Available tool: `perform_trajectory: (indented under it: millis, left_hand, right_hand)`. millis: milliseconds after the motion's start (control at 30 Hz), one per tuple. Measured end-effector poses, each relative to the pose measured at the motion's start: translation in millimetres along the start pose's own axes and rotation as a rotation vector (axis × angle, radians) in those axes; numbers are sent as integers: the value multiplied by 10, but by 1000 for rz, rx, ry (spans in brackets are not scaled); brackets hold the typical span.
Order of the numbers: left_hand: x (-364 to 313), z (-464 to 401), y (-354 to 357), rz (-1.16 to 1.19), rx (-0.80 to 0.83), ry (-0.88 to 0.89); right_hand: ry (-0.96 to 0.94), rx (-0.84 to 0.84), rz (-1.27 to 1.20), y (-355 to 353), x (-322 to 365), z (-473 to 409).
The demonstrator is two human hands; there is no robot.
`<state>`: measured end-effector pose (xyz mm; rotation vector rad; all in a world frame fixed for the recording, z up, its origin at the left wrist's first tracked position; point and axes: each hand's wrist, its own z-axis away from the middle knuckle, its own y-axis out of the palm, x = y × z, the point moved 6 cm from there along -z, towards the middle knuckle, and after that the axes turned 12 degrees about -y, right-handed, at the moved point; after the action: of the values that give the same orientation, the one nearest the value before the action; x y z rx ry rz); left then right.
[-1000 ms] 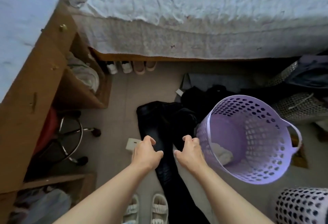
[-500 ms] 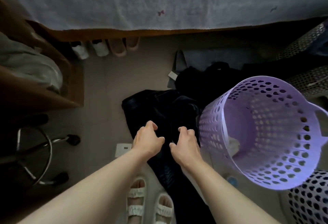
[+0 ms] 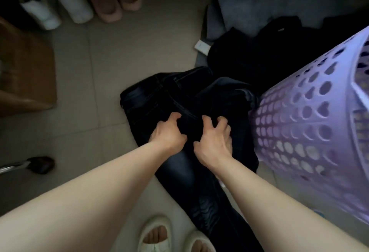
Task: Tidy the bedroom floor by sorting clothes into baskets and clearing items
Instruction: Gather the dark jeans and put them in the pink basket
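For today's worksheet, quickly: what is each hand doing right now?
Left hand: fingers curled, gripping the jeans.
Right hand: fingers curled, gripping the jeans too.

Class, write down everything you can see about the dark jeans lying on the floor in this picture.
The jeans are dark, near-black denim with faded patches and visible seams and a pocket edge. They lie spread on the tiled floor, waist end away from the person and a leg running back between the person's arms toward the sandalled feet. The left hand and right hand both press curled fingers into the fabric near the seat. The right edge meets the purple basket; black clothes lie just beyond.
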<state>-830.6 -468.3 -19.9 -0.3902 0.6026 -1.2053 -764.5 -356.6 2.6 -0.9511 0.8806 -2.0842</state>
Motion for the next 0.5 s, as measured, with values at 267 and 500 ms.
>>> perform_trajectory:
  millis: [267,500]
  left_hand:
    - [-139,-782,302,29,19,25]
    - [-329,-983,454,26,-211,112]
  right_hand:
    - [56,64,97,540,-249,-656]
    - [-19,-40,213,711,-419,-871]
